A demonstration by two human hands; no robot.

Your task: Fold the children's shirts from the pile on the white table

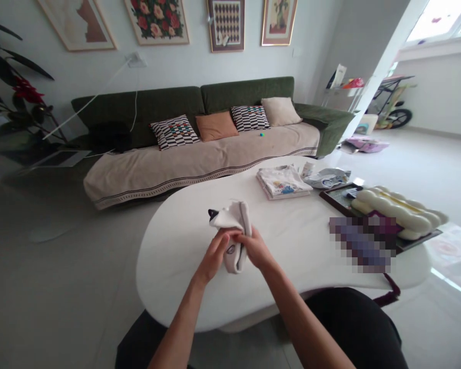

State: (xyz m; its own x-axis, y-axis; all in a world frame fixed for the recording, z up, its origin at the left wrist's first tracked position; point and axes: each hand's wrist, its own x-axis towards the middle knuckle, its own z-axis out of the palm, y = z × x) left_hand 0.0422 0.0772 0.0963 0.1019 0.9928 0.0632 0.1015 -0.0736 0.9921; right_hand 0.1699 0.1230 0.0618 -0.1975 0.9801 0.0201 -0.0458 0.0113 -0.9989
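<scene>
Cloth bundle (pixel 233 216), pale and loosely doubled over: where is it exactly?

Over the left half of the white bench (pixel 165 256), between the left hand (pixel 212 256) and the right hand (pixel 256 249). Whether its near end rests on the surface or hangs just above it, I cannot tell.

Which way does it run from the fingers (pixel 244 239)?

Both ways. Its long axis points away from the person's body, roughly toward the green sofa (pixel 176 100). The fingers meet around its middle, so one end stands out past them and the other comes back toward the body.

And which hand is nearer?

Neither. Both touch it, one from each side, and both are grasping the cloth, though some fingertips are hidden.

Does anything break its outline?

Yes, a dark piece (pixel 213 213) pokes out leftward at the far end. What it is, I can't make out. A small dark mark (pixel 230 249) shows on the near part.

What about the folded garments (pixel 286 183)?

Well apart from the bundle, farther out and to the right, so the right hand is the nearer one to them.
</scene>
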